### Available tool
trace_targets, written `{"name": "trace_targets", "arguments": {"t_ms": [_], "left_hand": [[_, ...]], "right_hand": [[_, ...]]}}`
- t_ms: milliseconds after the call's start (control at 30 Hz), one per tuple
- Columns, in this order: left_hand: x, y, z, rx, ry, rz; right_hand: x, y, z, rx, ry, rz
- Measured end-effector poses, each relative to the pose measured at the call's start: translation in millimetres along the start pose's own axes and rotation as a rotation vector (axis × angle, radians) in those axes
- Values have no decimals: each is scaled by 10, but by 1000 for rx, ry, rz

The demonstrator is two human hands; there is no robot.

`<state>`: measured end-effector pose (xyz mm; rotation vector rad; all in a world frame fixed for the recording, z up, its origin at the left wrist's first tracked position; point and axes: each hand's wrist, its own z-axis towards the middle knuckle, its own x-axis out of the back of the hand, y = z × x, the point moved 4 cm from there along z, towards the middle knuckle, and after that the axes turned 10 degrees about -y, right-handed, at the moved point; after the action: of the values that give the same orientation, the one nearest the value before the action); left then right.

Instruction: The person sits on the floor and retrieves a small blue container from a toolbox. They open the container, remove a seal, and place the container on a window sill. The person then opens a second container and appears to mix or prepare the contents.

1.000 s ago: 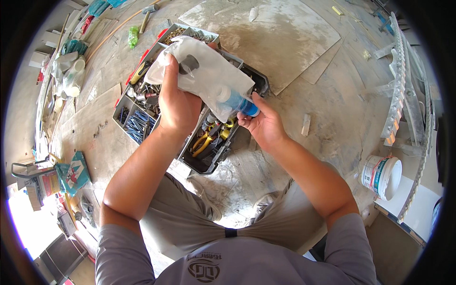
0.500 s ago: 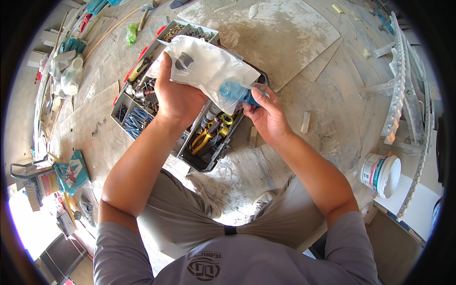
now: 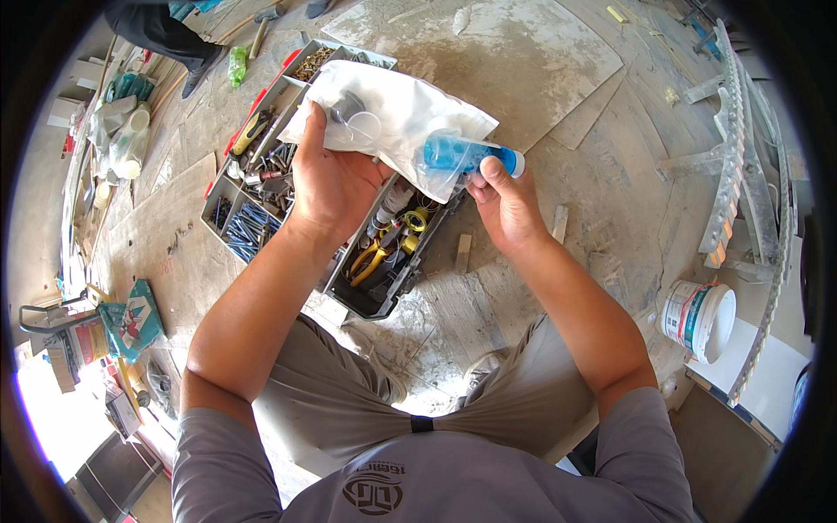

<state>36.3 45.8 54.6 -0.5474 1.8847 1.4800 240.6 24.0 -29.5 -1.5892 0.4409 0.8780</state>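
My left hand (image 3: 336, 193) grips a white, partly clear plastic bag (image 3: 410, 100) from its left side, thumb on top. Through the film show a grey round part (image 3: 346, 106) and a clear disc-like piece (image 3: 364, 128). At the bag's right end my right hand (image 3: 508, 209) pinches a translucent blue cylinder (image 3: 452, 154) with a pale end, thumb over it. The cylinder's left part lies in or behind the clear film; I cannot tell which. Below the bag stands an open toolbox (image 3: 384, 303), partly hidden by the bag and my left arm.
Yellow-handled pliers (image 3: 370, 261), blue wall plugs or screws (image 3: 250, 228) and a yellow-handled tool (image 3: 253, 132) lie in the toolbox. A white bucket (image 3: 717, 324) lies to the right, near a long metal frame (image 3: 728, 174). Another person's leg (image 3: 170, 35) is at upper left.
The blue cylinder and my right hand have moved right, and more of the cylinder shows. The bag has shifted slightly right. Another person's leg has come in at upper left.
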Motion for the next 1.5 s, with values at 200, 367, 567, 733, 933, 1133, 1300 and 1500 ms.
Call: {"name": "trace_targets", "arguments": {"t_ms": [200,367,567,733,933,1133,1300,1500], "left_hand": [[32,52,-28,-31,-11,62],[26,-69,-98,-38,18,114],[-7,-39,-105,-119,-11,238],[59,-40,-151,-166,122,372],[67,-18,-136,-297,73,578],[12,15,-147,-352,108,650],[-68,47,-130,-392,71,624],[-40,20,-144,-308,64,531]], "right_hand": [[-12,-82,67,20,68,69],[-99,-130,5,-58,205,119],[-160,135,-70,-259,248,147],[-174,214,-87,-272,183,162],[-245,314,-137,-267,139,188],[-357,376,-166,-270,67,264],[-418,392,-223,-326,94,232],[-445,427,-267,-372,166,212]]}}
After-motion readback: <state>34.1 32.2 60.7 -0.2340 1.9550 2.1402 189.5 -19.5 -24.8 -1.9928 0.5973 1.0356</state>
